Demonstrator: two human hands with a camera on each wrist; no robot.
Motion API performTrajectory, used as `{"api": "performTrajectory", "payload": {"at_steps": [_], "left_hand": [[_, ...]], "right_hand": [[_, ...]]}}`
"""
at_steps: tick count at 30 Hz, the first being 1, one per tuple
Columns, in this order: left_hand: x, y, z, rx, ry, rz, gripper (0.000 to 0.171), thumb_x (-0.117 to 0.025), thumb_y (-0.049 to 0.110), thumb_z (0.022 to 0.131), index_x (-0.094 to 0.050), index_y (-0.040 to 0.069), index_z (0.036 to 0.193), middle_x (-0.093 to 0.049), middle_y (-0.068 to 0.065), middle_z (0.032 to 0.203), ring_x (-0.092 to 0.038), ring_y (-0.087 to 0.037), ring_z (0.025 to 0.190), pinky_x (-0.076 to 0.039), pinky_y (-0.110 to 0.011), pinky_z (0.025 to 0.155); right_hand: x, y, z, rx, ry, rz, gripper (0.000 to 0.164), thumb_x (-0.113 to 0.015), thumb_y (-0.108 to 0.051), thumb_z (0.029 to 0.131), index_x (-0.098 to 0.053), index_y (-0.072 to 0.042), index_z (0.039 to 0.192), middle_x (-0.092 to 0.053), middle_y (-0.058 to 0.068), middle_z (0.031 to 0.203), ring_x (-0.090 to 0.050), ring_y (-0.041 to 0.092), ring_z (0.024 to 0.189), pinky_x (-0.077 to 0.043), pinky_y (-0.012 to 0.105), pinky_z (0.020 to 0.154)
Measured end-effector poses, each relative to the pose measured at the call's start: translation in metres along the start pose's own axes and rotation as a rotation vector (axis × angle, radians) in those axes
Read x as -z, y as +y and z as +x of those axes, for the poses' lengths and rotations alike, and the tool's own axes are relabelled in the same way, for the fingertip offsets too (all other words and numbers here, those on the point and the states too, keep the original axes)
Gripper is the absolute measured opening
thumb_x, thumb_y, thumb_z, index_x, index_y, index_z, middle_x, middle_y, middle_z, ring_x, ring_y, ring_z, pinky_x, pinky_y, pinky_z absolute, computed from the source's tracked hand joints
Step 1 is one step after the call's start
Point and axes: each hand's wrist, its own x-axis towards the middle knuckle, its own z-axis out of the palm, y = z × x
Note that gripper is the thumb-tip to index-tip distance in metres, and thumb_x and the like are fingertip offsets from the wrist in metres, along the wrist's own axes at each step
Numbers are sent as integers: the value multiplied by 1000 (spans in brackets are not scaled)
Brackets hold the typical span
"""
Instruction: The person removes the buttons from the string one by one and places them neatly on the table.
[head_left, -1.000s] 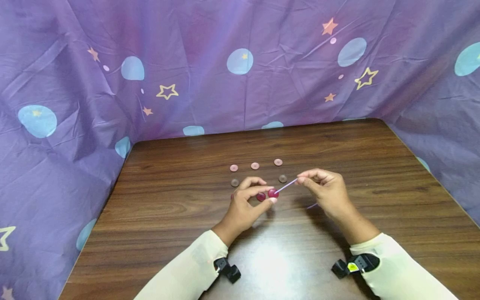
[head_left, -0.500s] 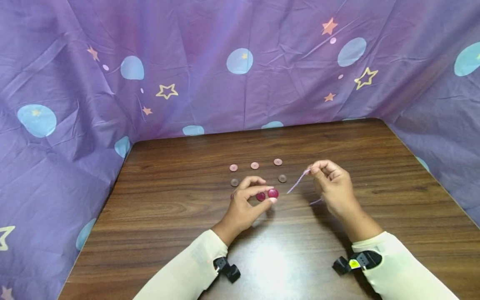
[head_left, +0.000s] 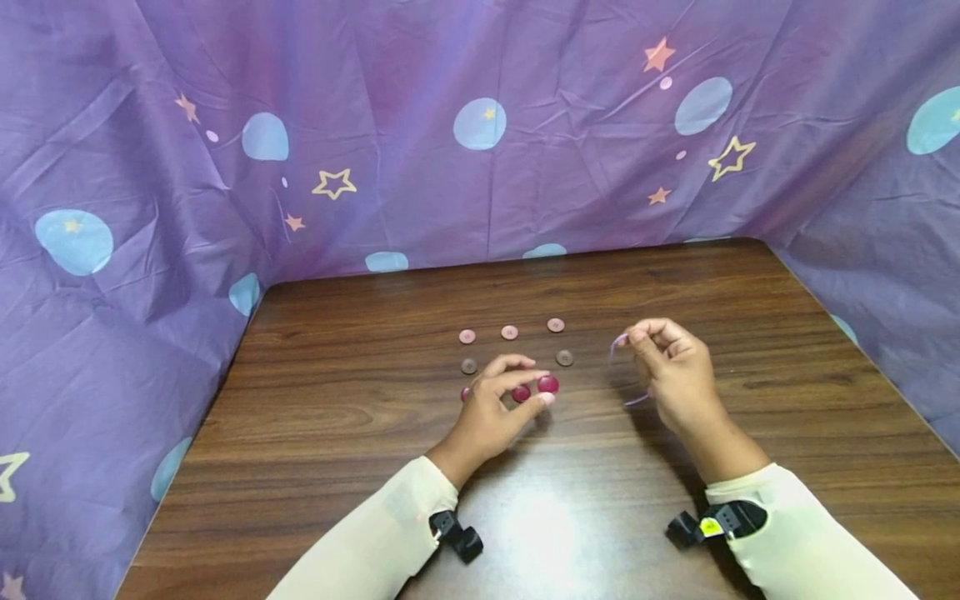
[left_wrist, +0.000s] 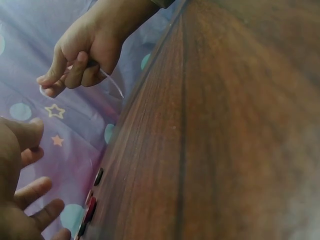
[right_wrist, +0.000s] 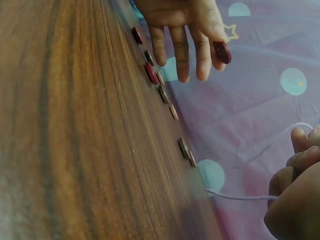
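Observation:
My left hand (head_left: 491,412) pinches a dark red button (head_left: 548,384) between thumb and forefinger, raised over the table. The other fingers of that hand are spread, as the right wrist view shows around the button (right_wrist: 222,52). To the right, my right hand (head_left: 675,367) pinches a thin lilac string (head_left: 619,340) near one end. A short tip curls out past the fingertips, and the other end of the string (right_wrist: 240,198) trails below the curled fingers. String and held button are apart. Beneath the left hand lies another red button (head_left: 521,392); one more red button (head_left: 465,393) is partly hidden by it.
Three pink buttons (head_left: 510,332) form a row on the wooden table (head_left: 337,333). Closer in are brown buttons (head_left: 564,357), one hidden from the head view by the left hand. A purple patterned cloth (head_left: 420,183) hangs around the table's back and sides.
The string has come away from the held button. My right hand has drawn back to the right and slightly up, and less string sticks out past its fingertips. The left hand has barely moved.

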Motion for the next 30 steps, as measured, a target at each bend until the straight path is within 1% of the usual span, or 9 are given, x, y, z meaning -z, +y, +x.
{"api": "performTrajectory", "payload": {"at_steps": [5, 10, 15, 20, 24, 30], "left_hand": [[-2, 0, 2, 16, 4, 69, 30, -86, 16, 94, -82, 5, 122, -77, -17, 131, -71, -33, 127, -56, -45, 114], [-3, -2, 3, 35, -22, 108, 30, -86, 17, 94, -82, 4, 121, -76, -19, 133, -71, -35, 130, -54, -49, 117], [-4, -4, 5, 25, -26, 142, 30, -87, 18, 93, -83, 5, 120, -75, -20, 133, -71, -36, 128, -54, -50, 116], [-5, -3, 5, 12, -26, 173, 29, -87, 18, 93, -83, 5, 118, -75, -21, 130, -72, -36, 126, -54, -51, 114], [-5, -1, 4, 27, -21, 189, 29, -87, 18, 92, -84, 6, 118, -75, -20, 129, -71, -36, 125, -53, -53, 113], [-8, 0, 6, 52, -30, 237, 29, -87, 22, 92, -85, 10, 118, -76, -14, 126, -72, -32, 125, -54, -51, 112]], "right_hand": [[1, 1, 1, 1, -2, -7, 20, -62, -2, 109, -70, -8, 91, -77, -5, 81, -37, 0, 42, -10, 37, 41], [2, 1, 1, -15, -3, -23, 22, -63, -3, 109, -72, -10, 89, -77, -6, 78, -38, -1, 42, -11, 35, 40], [2, 1, 1, -25, -6, -32, 22, -63, -4, 109, -72, -10, 90, -76, -6, 77, -37, 0, 42, -11, 36, 40], [2, -1, 1, -33, 11, -32, 22, -63, -5, 109, -72, -10, 89, -75, -7, 77, -38, 1, 43, -13, 34, 40], [3, -3, 2, -42, 18, -21, 21, -64, -5, 109, -72, -10, 90, -76, -6, 78, -39, 1, 44, -14, 34, 41], [5, -7, 1, -29, 47, 25, 23, -64, -3, 108, -72, -11, 88, -77, -4, 79, -35, 2, 45, -9, 37, 48]]}}
